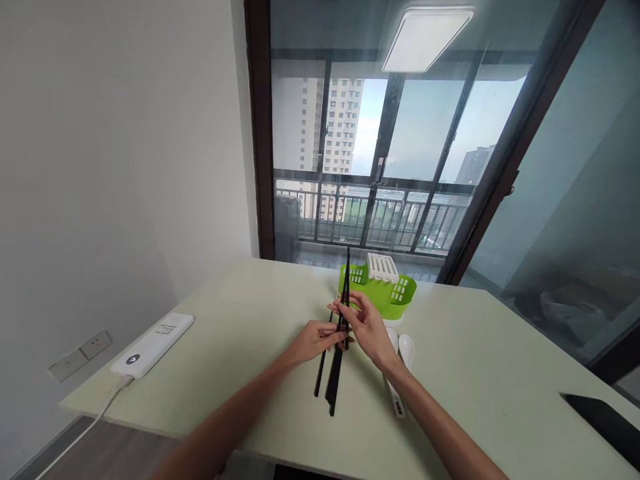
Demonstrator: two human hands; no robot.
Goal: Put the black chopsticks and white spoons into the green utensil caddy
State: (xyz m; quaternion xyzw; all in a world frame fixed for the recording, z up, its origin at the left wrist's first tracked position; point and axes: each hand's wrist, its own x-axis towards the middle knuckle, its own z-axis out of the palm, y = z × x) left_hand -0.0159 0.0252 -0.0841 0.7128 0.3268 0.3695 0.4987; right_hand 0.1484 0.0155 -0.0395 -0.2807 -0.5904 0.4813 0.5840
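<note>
while both hands grip them, the black chopsticks (pixel 335 375) stand steeply slanted over the table (pixel 260 300), their lower ends pointing towards the near edge. the left hand (pixel 316 339) is closed around the bundle's middle, with ends jutting out below its fingers; the right hand (pixel 367 328) pinches sticks just above, their tips rising past it. i cannot tell whether the lower ends touch the pale green top. just beyond the hands stands a green basket (pixel 381 298) with a white slatted piece (pixel 383 268) on it, and near the right hand lie two white spoons (pixel 407 348), partly hidden. farther out, a white device (pixel 154 343) with a cable (pixel 103 413) lies towards the left. a pale wall (pixel 120 147) rises beside it; ahead, dark-framed glass shows a balcony railing (pixel 357 212) and tall buildings (pixel 343 127).
</note>
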